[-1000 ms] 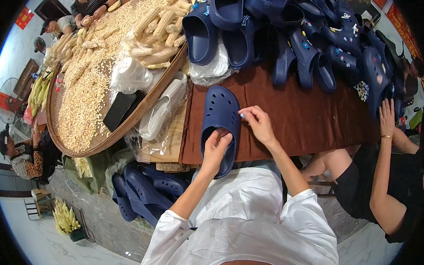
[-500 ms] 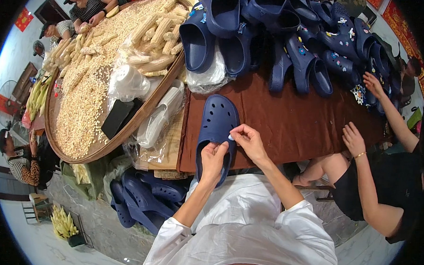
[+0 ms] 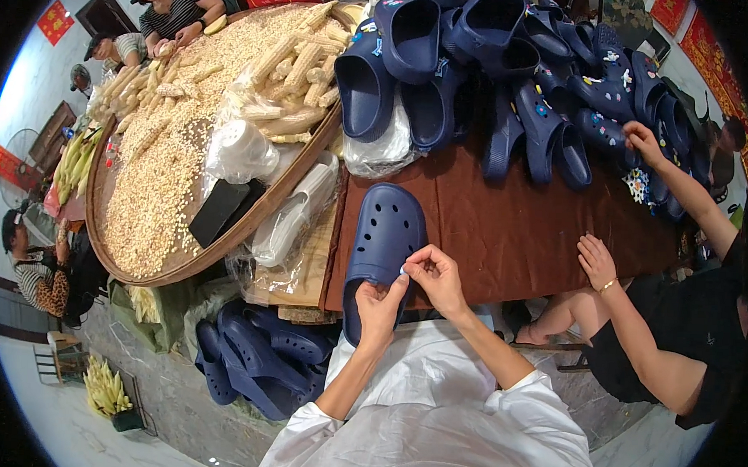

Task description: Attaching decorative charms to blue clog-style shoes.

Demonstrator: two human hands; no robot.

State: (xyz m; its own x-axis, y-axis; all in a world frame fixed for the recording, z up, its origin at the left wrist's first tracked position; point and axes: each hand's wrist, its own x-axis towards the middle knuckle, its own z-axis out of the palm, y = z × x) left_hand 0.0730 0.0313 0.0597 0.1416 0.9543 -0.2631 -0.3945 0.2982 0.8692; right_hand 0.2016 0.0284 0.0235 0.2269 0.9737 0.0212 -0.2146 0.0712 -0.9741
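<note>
A navy blue clog with round holes lies toe away from me at the front edge of the brown cloth. My left hand grips it at the foot opening, its fingers partly inside and the thumb on the right side wall. A small whitish piece sits at the clog's right side, pinched between the thumb and fingertips of my right hand. Its kind is too small to make out. Both hands are closed.
Decorated navy clogs are piled on the brown cloth. A co-worker's hand reaches that pile. Left stands a round tray with corn kernels, cobs and a black box. More clogs lie low at left.
The clog and both my hands sit slightly lower in view, still pinching at its side. The co-worker's far hand has moved left onto a clog in the pile; their near hand has shifted left too.
</note>
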